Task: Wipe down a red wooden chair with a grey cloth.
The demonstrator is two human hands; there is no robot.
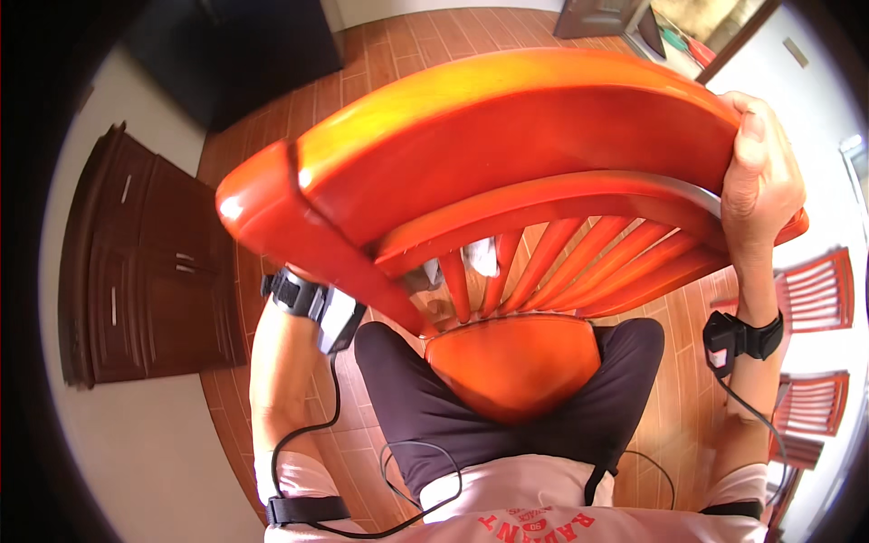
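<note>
A glossy orange-red wooden chair stands close in front of me, its curved top rail nearest the camera and its slatted back below it. My right hand grips the right end of the backrest, thumb over the upper edge. My left hand is hidden behind the left post of the backrest; only the forearm and a strapped wrist device show there. Between my knees lies the chair's seat. A second device is strapped on my right wrist, with a black cable running down the arm.
A dark brown wooden cabinet stands against the left wall. A large dark object is at the upper left. Two more slatted wooden chairs are at the right. Wood-look tiles cover the floor, and an open doorway is at the upper right.
</note>
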